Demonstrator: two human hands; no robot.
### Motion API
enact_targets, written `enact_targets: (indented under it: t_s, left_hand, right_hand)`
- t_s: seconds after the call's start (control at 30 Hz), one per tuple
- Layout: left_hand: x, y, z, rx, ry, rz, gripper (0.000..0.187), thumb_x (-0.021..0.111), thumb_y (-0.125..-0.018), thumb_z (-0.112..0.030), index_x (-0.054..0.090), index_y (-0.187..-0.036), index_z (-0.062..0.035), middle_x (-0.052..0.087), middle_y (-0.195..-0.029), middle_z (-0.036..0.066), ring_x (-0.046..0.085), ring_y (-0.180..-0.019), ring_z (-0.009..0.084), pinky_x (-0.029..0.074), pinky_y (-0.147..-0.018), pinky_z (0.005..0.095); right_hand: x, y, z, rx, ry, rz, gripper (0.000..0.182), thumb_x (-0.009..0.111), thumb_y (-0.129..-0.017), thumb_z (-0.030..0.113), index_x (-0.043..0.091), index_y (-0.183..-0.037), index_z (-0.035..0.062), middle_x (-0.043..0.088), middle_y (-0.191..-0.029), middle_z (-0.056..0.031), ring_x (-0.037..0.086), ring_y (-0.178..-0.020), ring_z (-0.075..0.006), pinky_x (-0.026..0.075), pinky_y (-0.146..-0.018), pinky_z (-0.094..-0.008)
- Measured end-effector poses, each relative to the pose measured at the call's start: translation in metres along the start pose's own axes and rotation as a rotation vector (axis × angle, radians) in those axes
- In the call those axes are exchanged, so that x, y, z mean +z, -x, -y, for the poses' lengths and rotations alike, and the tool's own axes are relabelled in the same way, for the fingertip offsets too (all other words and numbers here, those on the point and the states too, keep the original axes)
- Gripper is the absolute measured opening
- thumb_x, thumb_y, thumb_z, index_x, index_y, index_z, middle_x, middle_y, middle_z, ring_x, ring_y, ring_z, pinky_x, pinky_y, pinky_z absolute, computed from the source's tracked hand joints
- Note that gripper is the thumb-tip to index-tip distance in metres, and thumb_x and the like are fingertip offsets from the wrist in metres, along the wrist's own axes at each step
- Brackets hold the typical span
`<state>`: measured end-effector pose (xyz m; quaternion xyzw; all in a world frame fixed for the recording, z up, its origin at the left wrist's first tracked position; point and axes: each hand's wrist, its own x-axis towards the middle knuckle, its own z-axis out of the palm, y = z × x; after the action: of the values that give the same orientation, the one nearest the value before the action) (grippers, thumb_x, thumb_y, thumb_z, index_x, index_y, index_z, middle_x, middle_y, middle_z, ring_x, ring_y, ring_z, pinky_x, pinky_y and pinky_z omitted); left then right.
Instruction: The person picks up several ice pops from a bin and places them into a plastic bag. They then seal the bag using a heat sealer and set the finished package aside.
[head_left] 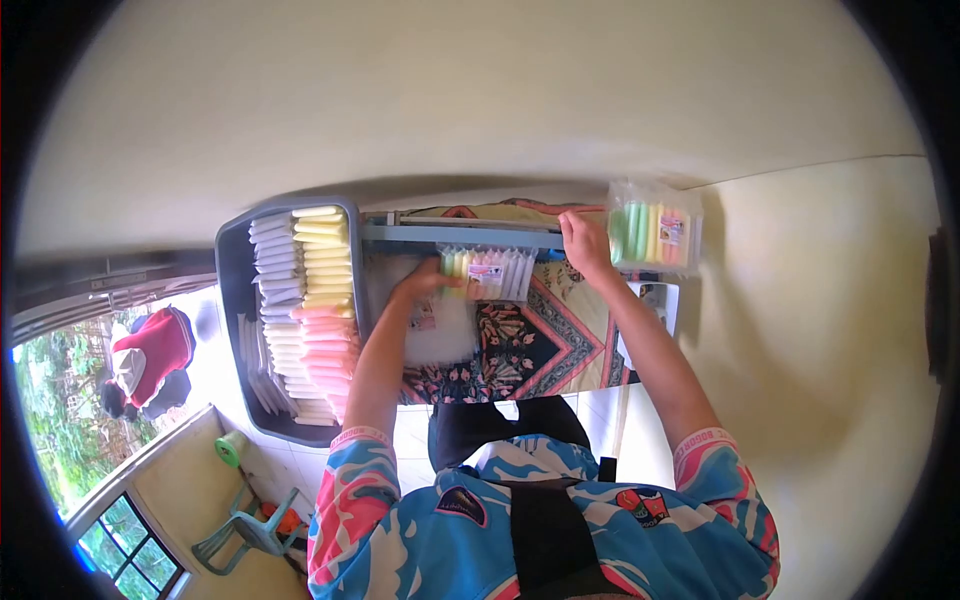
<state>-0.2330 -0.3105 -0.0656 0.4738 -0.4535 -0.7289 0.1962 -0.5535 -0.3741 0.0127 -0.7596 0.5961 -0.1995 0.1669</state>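
My left hand (425, 280) grips the left end of a clear plastic pack (505, 275) of coloured sticks in a row, with a printed label on it. The pack's far edge lies along a long blue-grey bar sealer (460, 236). My right hand (585, 243) is closed on the right end of the sealer's arm, which lies low across the pack's edge. Below my left hand lie flat clear plastic bags (440, 335) with a label showing through. To the right of my right hand stands another filled pack (655, 232) with green, yellow and pink sticks.
A dark grey tub (228, 300) on the left holds rows of purple, yellow, pink and white sticks. Patterned cloth (560, 330) covers the table. A person in red (155, 350) is at the far left. A green plastic chair (250, 525) stands lower left.
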Motion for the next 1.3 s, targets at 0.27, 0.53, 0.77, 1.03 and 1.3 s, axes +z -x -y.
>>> enact_targets:
  t_s: [0.27, 0.53, 0.77, 1.03, 1.3]
  left_hand:
    - [0.005, 0.007, -0.003, -0.1, 0.313, 0.081, 0.051, 0.072, -0.071, -0.016, 0.055, -0.116, 0.0016, 0.061, -0.108, 0.008, 0.056, -0.097, 0.0192, 0.042, -0.089, 0.0316]
    - [0.001, -0.008, 0.06, -0.26, 0.702, 0.177, 0.055, 0.069, -0.073, -0.009, 0.048, -0.123, -0.001, 0.056, -0.118, 0.01, 0.056, -0.105, 0.024, 0.042, -0.094, 0.0375]
    - [0.002, -0.01, 0.075, -0.321, 0.834, 0.244, 0.054, 0.068, -0.071, -0.008, 0.049, -0.121, 0.0023, 0.059, -0.114, 0.012, 0.057, -0.102, 0.0244, 0.039, -0.095, 0.0361]
    - [-0.004, -0.009, 0.08, -0.451, 0.89, 0.29, 0.056, 0.065, -0.071, -0.004, 0.046, -0.124, 0.0043, 0.056, -0.118, 0.014, 0.055, -0.106, 0.0253, 0.041, -0.095, 0.0382]
    - [-0.002, -0.007, 0.075, -0.468, 0.887, 0.298, 0.06, 0.064, -0.07, -0.005, 0.045, -0.126, 0.0036, 0.055, -0.121, 0.014, 0.054, -0.109, 0.0268, 0.037, -0.1, 0.0387]
  right_hand:
    - [0.004, 0.001, -0.002, 0.022, -0.008, -0.013, 0.021, 0.047, -0.091, 0.02, 0.057, -0.084, 0.003, 0.06, -0.076, -0.0181, 0.057, -0.072, -0.038, 0.045, -0.063, -0.0462]
    - [0.004, 0.001, -0.001, -0.027, -0.025, -0.069, 0.021, 0.049, -0.09, 0.018, 0.055, -0.08, 0.001, 0.058, -0.073, -0.0185, 0.056, -0.07, -0.0381, 0.044, -0.062, -0.0461]
    - [0.006, 0.001, -0.003, -0.011, -0.017, -0.039, 0.021, 0.049, -0.09, 0.018, 0.055, -0.079, 0.0009, 0.058, -0.074, -0.0184, 0.056, -0.072, -0.0376, 0.044, -0.063, -0.0454]
    - [0.004, 0.0, 0.0, -0.018, -0.009, -0.076, 0.023, 0.049, -0.089, 0.018, 0.055, -0.076, 0.001, 0.058, -0.072, -0.0188, 0.057, -0.071, -0.0374, 0.045, -0.064, -0.0463]
    - [0.004, -0.002, 0.001, -0.001, 0.016, -0.05, 0.022, 0.049, -0.088, 0.018, 0.056, -0.076, 0.0015, 0.059, -0.071, -0.0188, 0.057, -0.07, -0.0371, 0.045, -0.064, -0.047]
